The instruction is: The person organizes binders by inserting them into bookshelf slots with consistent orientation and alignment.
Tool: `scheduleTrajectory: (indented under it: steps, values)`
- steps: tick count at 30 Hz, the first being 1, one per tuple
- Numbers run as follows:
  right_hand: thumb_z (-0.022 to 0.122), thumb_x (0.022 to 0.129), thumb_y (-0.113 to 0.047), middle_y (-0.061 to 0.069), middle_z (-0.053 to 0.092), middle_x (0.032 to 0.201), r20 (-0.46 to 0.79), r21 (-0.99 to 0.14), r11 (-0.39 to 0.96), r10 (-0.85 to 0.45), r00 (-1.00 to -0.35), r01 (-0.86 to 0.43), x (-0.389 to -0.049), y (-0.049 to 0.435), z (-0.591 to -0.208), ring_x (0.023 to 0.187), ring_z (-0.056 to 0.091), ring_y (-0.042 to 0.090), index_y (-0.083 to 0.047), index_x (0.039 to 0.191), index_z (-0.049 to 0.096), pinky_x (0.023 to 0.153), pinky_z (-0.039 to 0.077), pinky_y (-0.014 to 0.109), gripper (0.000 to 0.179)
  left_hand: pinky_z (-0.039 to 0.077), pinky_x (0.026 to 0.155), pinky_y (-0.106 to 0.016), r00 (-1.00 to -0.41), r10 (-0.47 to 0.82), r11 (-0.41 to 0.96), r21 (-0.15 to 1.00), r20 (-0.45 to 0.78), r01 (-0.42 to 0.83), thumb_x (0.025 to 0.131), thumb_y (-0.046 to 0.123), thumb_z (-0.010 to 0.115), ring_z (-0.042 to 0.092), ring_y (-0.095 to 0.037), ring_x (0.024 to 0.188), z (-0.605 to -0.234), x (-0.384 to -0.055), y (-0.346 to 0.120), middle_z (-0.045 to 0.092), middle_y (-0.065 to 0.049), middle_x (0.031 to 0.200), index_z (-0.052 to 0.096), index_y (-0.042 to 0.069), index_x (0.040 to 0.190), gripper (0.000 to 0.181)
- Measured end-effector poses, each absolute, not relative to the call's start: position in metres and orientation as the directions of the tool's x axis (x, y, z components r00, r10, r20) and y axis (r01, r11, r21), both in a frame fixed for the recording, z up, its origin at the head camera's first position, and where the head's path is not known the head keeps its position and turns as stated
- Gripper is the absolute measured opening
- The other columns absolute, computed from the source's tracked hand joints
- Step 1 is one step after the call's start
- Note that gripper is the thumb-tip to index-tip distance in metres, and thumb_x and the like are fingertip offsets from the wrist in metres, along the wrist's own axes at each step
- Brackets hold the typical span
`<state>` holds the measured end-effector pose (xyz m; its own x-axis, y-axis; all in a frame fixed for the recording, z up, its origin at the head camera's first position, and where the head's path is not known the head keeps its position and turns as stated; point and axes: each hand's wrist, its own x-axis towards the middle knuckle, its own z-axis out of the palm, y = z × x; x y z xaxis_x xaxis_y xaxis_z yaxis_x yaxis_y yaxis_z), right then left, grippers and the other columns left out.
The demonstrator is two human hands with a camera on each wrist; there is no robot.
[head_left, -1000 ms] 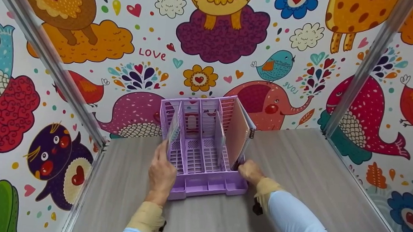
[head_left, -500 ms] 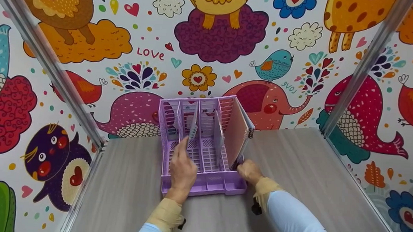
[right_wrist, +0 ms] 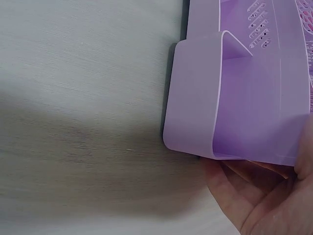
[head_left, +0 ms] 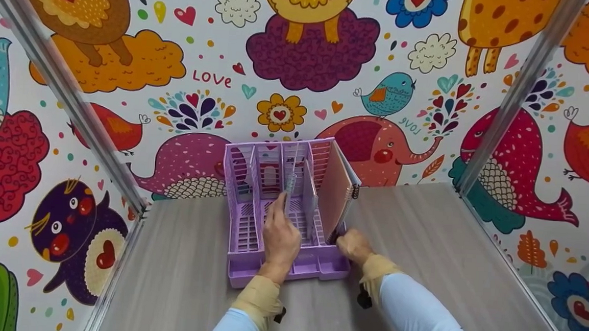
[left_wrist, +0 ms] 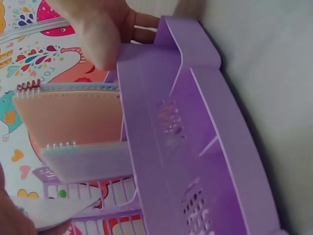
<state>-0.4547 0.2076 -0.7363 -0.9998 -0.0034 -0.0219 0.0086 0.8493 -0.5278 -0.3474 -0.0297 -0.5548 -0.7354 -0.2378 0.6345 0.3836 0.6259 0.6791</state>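
Observation:
A purple desktop file organizer [head_left: 247, 262] stands on the table, with upright compartments behind a low front tray. My left hand [head_left: 281, 239] pinches a thin spiral notebook [head_left: 292, 173] held upright over the third compartment from the left; its lower edge is hidden by the hand. In the left wrist view, this notebook [left_wrist: 58, 210] appears pale, at the lower left. My right hand [head_left: 355, 245] grips the organizer's right front corner, its fingers against the side in the right wrist view. A peach-covered spiral notebook [head_left: 334, 196] stands in the rightmost compartment.
A pale spiral notebook [left_wrist: 88, 161] stands just left of the peach one. Behind the organizer rises a wall [head_left: 192, 77] printed with cartoon animals. Metal posts [head_left: 501, 122] frame the corners. Grey wood-grain tabletop [head_left: 180, 271] extends on both sides.
My left hand has carried the thin notebook rightward, from the leftmost compartment across to the third one. My right hand has stayed at the organizer's corner.

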Motion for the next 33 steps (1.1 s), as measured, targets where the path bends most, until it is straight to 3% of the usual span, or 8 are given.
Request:
scheduleTrajectory:
  steps: [3, 6, 17, 19, 22, 26, 30, 33]
  values:
    - [0.057, 0.089, -0.027, 0.016, 0.080, 0.091, -0.068, -0.535, 0.843, 0.031, -0.997, 0.063, -0.455, 0.205, -0.734, 0.075, 0.062, 0.024, -0.012, 0.072, 0.071, 0.067, 0.057, 0.046, 0.027, 0.069, 0.087, -0.055, -0.764, -0.252, 0.606, 0.712, 0.594, 0.354, 0.101, -0.010, 0.059, 0.078, -0.046, 0.102, -0.556, -0.351, -0.024, 0.071, -0.023, 0.142, 0.058, 0.008, 0.155, 0.057]
    - [0.056, 0.088, -0.025, 0.017, 0.082, 0.098, -0.098, -0.540, 0.836, 0.054, -0.994, 0.099, -0.455, 0.204, -0.732, 0.079, 0.063, 0.025, -0.010, 0.077, 0.075, 0.070, 0.057, 0.045, 0.027, 0.068, 0.092, -0.058, -0.781, -0.271, 0.591, 0.738, 0.562, 0.326, 0.100, -0.010, 0.059, 0.078, -0.048, 0.110, -0.561, -0.356, -0.017, 0.071, -0.023, 0.142, 0.058, 0.008, 0.156, 0.059]
    - [0.057, 0.089, -0.026, 0.011, 0.077, 0.089, -0.098, -0.535, 0.838, 0.060, -0.993, 0.104, -0.455, 0.203, -0.733, 0.076, 0.059, 0.024, -0.013, 0.073, 0.070, 0.066, 0.052, 0.040, 0.025, 0.065, 0.099, -0.059, -0.804, -0.282, 0.581, 0.760, 0.524, 0.292, 0.100, -0.006, 0.059, 0.076, -0.050, 0.119, -0.576, -0.378, 0.002, 0.073, -0.024, 0.141, 0.060, 0.006, 0.155, 0.056]
    - [0.057, 0.089, -0.026, 0.013, 0.078, 0.090, -0.082, -0.523, 0.847, 0.058, -0.995, 0.092, -0.454, 0.203, -0.733, 0.076, 0.060, 0.025, -0.012, 0.073, 0.071, 0.068, 0.055, 0.043, 0.026, 0.065, 0.098, -0.060, -0.796, -0.285, 0.588, 0.753, 0.533, 0.294, 0.100, -0.005, 0.059, 0.077, -0.050, 0.115, -0.579, -0.381, 0.004, 0.075, -0.025, 0.135, 0.063, 0.001, 0.149, 0.050]
    - [0.057, 0.088, -0.026, 0.016, 0.079, 0.091, -0.067, -0.524, 0.847, 0.061, -0.996, 0.087, -0.453, 0.202, -0.734, 0.077, 0.061, 0.026, -0.010, 0.076, 0.072, 0.070, 0.057, 0.046, 0.025, 0.064, 0.092, -0.059, -0.794, -0.294, 0.604, 0.747, 0.532, 0.277, 0.102, -0.002, 0.059, 0.077, -0.050, 0.103, -0.584, -0.384, 0.007, 0.075, -0.026, 0.117, 0.068, -0.006, 0.130, 0.029]
    - [0.058, 0.087, -0.026, 0.012, 0.076, 0.088, -0.080, -0.540, 0.835, 0.069, -0.994, 0.101, -0.453, 0.202, -0.735, 0.076, 0.061, 0.024, -0.011, 0.077, 0.071, 0.068, 0.056, 0.043, 0.022, 0.063, 0.090, -0.058, -0.807, -0.289, 0.617, 0.745, 0.514, 0.254, 0.105, 0.003, 0.059, 0.075, -0.049, 0.095, -0.588, -0.386, 0.009, 0.072, -0.025, 0.103, 0.069, -0.007, 0.109, 0.014]
    - [0.059, 0.086, -0.026, 0.007, 0.074, 0.085, -0.080, -0.544, 0.832, 0.073, -0.994, 0.105, -0.455, 0.203, -0.737, 0.074, 0.060, 0.023, -0.014, 0.074, 0.069, 0.066, 0.054, 0.041, 0.020, 0.062, 0.090, -0.058, -0.829, -0.251, 0.625, 0.738, 0.499, 0.255, 0.103, 0.002, 0.060, 0.075, -0.048, 0.098, -0.591, -0.390, 0.007, 0.074, -0.024, 0.104, 0.070, -0.007, 0.109, 0.015]
    - [0.058, 0.087, -0.026, 0.011, 0.078, 0.086, -0.043, -0.533, 0.844, 0.051, -0.998, 0.066, -0.455, 0.205, -0.739, 0.073, 0.062, 0.023, -0.012, 0.073, 0.070, 0.068, 0.058, 0.046, 0.023, 0.062, 0.090, -0.057, -0.843, -0.212, 0.642, 0.721, 0.495, 0.262, 0.099, -0.001, 0.061, 0.077, -0.048, 0.101, -0.593, -0.393, 0.006, 0.078, -0.024, 0.107, 0.073, -0.007, 0.114, 0.021]
